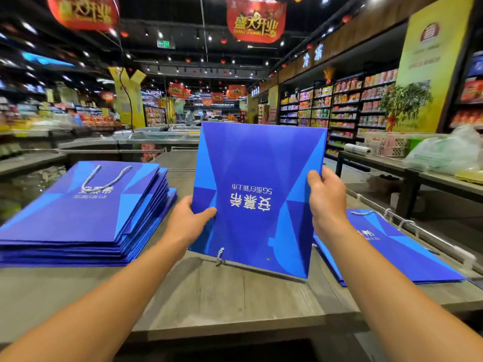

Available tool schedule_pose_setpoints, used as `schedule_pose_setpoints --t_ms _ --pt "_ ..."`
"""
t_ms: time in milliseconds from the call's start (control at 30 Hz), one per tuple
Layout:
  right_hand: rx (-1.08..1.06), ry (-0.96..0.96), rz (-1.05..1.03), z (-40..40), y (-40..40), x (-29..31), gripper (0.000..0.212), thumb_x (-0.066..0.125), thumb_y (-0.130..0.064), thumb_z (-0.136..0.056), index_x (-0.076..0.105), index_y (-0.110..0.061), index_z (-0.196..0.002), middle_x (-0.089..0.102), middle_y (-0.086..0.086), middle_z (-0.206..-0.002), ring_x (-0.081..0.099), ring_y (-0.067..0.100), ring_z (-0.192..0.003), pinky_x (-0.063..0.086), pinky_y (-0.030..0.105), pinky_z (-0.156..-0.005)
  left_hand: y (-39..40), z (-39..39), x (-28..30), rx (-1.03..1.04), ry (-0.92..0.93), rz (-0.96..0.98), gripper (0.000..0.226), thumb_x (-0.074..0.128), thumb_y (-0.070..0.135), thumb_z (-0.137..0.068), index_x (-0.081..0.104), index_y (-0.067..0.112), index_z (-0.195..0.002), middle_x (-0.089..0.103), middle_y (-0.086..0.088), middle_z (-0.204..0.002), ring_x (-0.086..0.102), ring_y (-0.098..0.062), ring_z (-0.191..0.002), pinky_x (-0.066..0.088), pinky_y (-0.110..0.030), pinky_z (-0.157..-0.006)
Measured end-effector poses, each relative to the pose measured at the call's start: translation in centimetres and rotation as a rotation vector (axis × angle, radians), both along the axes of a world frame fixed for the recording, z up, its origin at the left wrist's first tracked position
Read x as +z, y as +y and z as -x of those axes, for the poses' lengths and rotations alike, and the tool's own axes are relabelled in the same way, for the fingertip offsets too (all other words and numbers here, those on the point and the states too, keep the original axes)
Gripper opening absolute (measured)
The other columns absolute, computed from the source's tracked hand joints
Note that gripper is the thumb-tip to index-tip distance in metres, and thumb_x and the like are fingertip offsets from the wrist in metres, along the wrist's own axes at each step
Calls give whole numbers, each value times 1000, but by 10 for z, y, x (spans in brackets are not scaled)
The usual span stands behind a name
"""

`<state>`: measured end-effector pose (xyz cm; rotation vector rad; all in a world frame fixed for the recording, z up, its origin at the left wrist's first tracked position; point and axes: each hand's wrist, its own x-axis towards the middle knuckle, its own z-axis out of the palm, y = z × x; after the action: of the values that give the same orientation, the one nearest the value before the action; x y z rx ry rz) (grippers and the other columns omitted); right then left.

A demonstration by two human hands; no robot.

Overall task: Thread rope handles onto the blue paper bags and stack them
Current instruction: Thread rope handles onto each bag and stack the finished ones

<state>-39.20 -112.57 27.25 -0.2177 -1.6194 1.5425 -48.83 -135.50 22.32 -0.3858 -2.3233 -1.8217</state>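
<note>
I hold a flat blue paper bag (pixel 257 184) upright and upside down over the grey table (pixel 235 304), its mouth edge resting on the tabletop. My left hand (pixel 192 218) grips its left edge, thumb on the front. My right hand (pixel 326 194) grips its right edge. A white rope end (pixel 220 256) hangs from one hole near the lower edge; an empty hole (pixel 268 258) shows beside it. A tall stack of blue bags (pixel 86 212) with a rope handle on top lies at the left. A lower pile of bags (pixel 386 252) lies at the right.
A metal rail with loose white ropes (pixel 407 223) runs along the table's right edge. Beyond it stands a side table with plastic bags (pixel 444 155). Freezer cabinets (pixel 146 142) and store shelves (pixel 339 105) fill the background.
</note>
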Motion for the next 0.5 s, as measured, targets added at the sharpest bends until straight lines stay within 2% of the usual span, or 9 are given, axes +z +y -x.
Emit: schedule_pose_setpoints --t_ms 67,100,167,233,267,333,400,500 --pt "-13 0 -17 9 -3 -3 15 46 -15 -101 60 -11 -99 68 -10 -81 64 -2 -61 49 17 -49 -13 1 -4 -27 -46 -98 15 64 11 -93 64 16 -107 72 0 -107 70 -15 -88 57 -33 -73" --pt "-18 -17 -33 14 -4 -4 12 50 -17 -99 59 -12 -105 69 -8 -87 66 -1 -67 49 18 -52 -18 3 -4 -19 -52 -133 14 62 9 -94 65 14 -106 73 0 -105 71 -17 -88 58 -37 -74" --pt "-15 -137 -74 26 -5 -11 28 60 -23 -93 53 -18 -119 66 -6 -106 67 7 -85 51 26 -64 -26 7 0 0 -64 -197 14 60 9 -94 65 14 -106 74 -1 -103 72 -22 -89 59 -45 -79" --pt "6 -316 -115 35 -7 -24 45 67 -26 -86 48 -20 -126 61 -6 -112 63 13 -94 53 34 -76 -32 11 5 39 -87 -248 13 60 8 -94 65 14 -104 75 -2 -100 72 -26 -90 59 -49 -80" --pt "34 -392 -136 38 -9 -33 44 69 -28 -82 51 -21 -122 62 -5 -110 63 15 -95 54 37 -80 -34 15 6 55 -106 -270 14 59 7 -93 65 13 -104 75 -3 -100 72 -28 -91 59 -51 -81" --pt "89 -483 -168 43 -13 -49 34 67 -32 -71 60 -23 -103 67 0 -99 64 17 -88 53 40 -79 -38 23 8 73 -138 -322 20 57 0 -90 62 11 -106 73 -7 -102 71 -31 -91 57 -54 -82" --pt "88 -462 -190 51 -14 -61 34 62 -31 -63 62 -17 -93 70 8 -96 65 19 -82 54 42 -76 -40 29 11 100 -138 -336 38 57 -9 -86 56 8 -120 68 -10 -111 68 -32 -97 56 -51 -87" --pt "79 -411 -119 63 -15 -66 18 62 -17 -74 65 -15 -91 74 1 -92 70 25 -89 55 46 -81 -42 34 11 87 -86 -200 66 61 -11 -83 41 13 -141 60 -9 -123 64 -26 -101 54 -42 -88"
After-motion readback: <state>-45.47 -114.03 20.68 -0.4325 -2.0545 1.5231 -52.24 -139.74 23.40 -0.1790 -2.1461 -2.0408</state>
